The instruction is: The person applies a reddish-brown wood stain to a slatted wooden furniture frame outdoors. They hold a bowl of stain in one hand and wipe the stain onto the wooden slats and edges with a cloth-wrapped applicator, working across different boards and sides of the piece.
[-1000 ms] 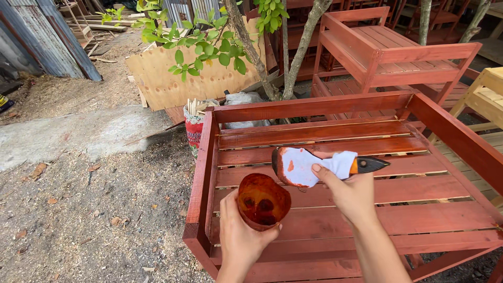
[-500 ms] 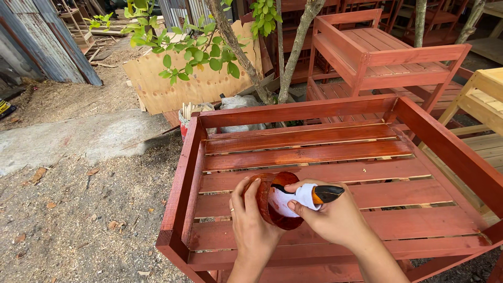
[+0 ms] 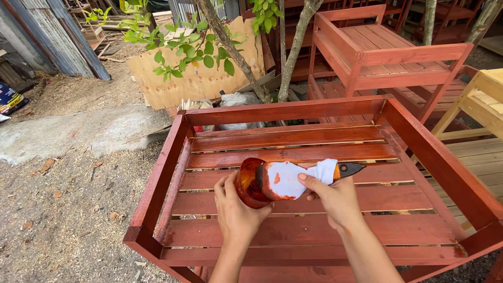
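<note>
Dark blue bag (image 3: 9, 99) at far left edge, lying on bare ground beside corrugated metal sheeting, partly cut off by the frame; glossy, with red and white printed patches, too small to make out. Possibly a sack or feed package. White-grey plastic sack (image 3: 238, 99), crumpled, at the foot of the tree trunks, just behind the far rail of the red slatted frame, beside flat brown cardboard sheets (image 3: 199, 78) leaning upright, plain and unprinted. No labels, signs or screens elsewhere in view.
</note>
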